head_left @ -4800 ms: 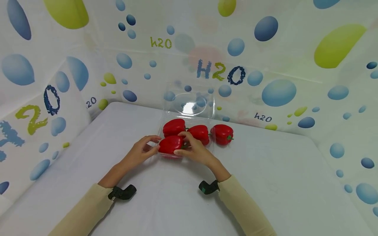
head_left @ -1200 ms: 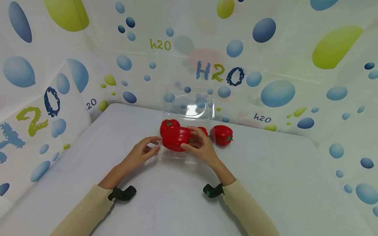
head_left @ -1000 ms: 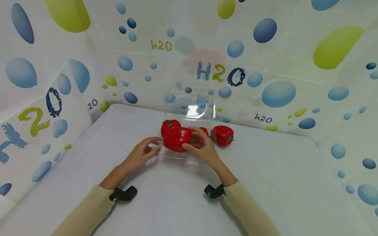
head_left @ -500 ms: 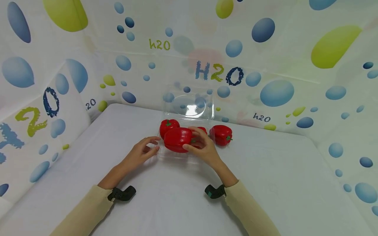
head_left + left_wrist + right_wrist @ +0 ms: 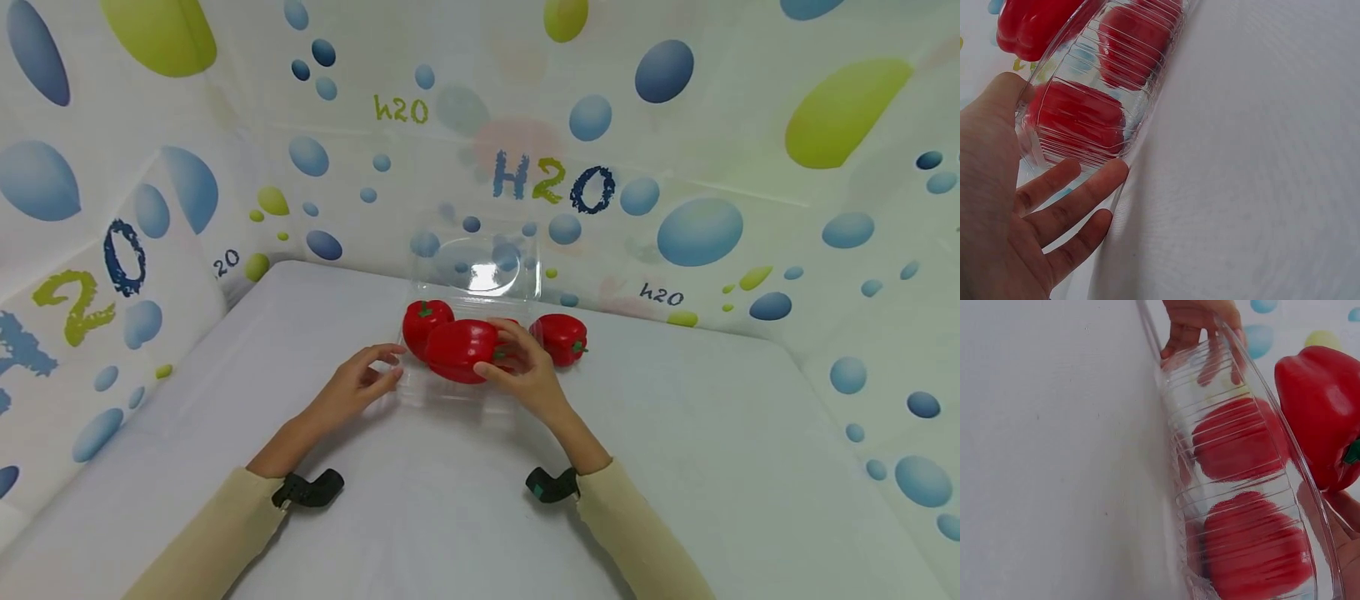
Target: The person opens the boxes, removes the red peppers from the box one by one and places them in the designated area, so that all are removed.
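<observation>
A red bell pepper is pinched in my right hand, its green stem towards the palm. It is raised over the clear plastic container; the right wrist view shows the held bell pepper above the rim. My left hand holds the container's left end, thumb at the rim and fingers against the wall in the left wrist view. Inside, one red bell pepper stands at the back left with its stem up. Another, mostly hidden behind my right hand, shows through the ribbed wall.
Just right of the container, a further red bell pepper lies on the white table, stem to the right. The container's clear lid stands raised at the back, before a patterned curtain.
My right hand has lifted the front bell pepper and, over the last second, carried it slightly right. The back left bell pepper has turned stem-up. My left hand has stayed at the container.
</observation>
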`<control>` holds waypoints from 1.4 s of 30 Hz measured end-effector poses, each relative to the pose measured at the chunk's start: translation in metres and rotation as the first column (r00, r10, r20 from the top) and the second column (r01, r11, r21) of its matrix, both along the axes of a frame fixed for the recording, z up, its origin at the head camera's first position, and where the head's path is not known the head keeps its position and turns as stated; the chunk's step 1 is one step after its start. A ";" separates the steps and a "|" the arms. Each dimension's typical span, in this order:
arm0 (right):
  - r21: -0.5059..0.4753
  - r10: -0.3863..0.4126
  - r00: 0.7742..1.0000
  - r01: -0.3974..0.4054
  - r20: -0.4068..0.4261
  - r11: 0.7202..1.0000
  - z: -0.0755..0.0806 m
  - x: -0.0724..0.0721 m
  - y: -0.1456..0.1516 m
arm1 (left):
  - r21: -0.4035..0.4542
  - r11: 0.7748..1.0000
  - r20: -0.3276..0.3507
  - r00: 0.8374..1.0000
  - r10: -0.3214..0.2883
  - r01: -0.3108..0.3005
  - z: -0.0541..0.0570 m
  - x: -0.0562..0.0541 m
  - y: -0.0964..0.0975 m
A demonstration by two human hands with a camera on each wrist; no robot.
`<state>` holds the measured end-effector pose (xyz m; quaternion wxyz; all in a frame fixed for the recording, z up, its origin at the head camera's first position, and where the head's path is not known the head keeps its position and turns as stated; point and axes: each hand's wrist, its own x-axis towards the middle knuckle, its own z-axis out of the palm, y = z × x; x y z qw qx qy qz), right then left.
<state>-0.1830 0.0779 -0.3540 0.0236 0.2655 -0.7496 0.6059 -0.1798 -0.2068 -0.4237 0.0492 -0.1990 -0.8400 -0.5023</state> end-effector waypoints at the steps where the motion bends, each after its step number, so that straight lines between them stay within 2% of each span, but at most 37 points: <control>1: -0.004 -0.006 1.000 0.006 0.003 1.000 0.000 0.000 0.001 | 0.002 1.000 0.003 1.000 -0.001 0.001 0.000 0.000 0.000; 5: -0.018 -0.024 1.000 0.025 0.011 1.000 -0.001 0.001 0.004 | -0.001 1.000 0.018 1.000 0.005 -0.005 0.002 0.002 0.002; 12: -0.028 -0.065 0.997 0.064 -0.043 0.998 -0.028 -0.017 0.015 | -0.033 0.999 0.026 0.999 0.025 -0.024 0.003 0.003 0.002; 19: -0.023 -0.083 0.995 0.082 -0.056 0.996 -0.027 -0.016 0.025 | -0.038 0.999 0.037 0.999 0.021 -0.019 0.002 0.003 0.002; 25: -0.044 -0.072 0.992 0.068 -0.102 0.997 -0.027 -0.019 0.033 | -0.042 0.999 0.035 0.999 0.025 -0.024 0.002 0.003 0.002; 29: -0.064 -0.073 0.994 0.067 -0.087 0.996 -0.029 -0.020 0.037 | -0.036 0.999 0.034 0.999 0.026 -0.025 0.003 0.002 0.002; 35: -0.068 -0.102 0.993 0.098 -0.055 0.993 -0.029 -0.019 0.044 | -0.033 0.999 0.036 0.999 0.018 -0.017 0.002 0.001 0.002; 42: -0.059 -0.144 0.986 0.139 -0.090 0.989 -0.030 -0.021 0.054 | -0.027 1.000 0.043 0.999 0.017 -0.016 0.003 0.002 0.001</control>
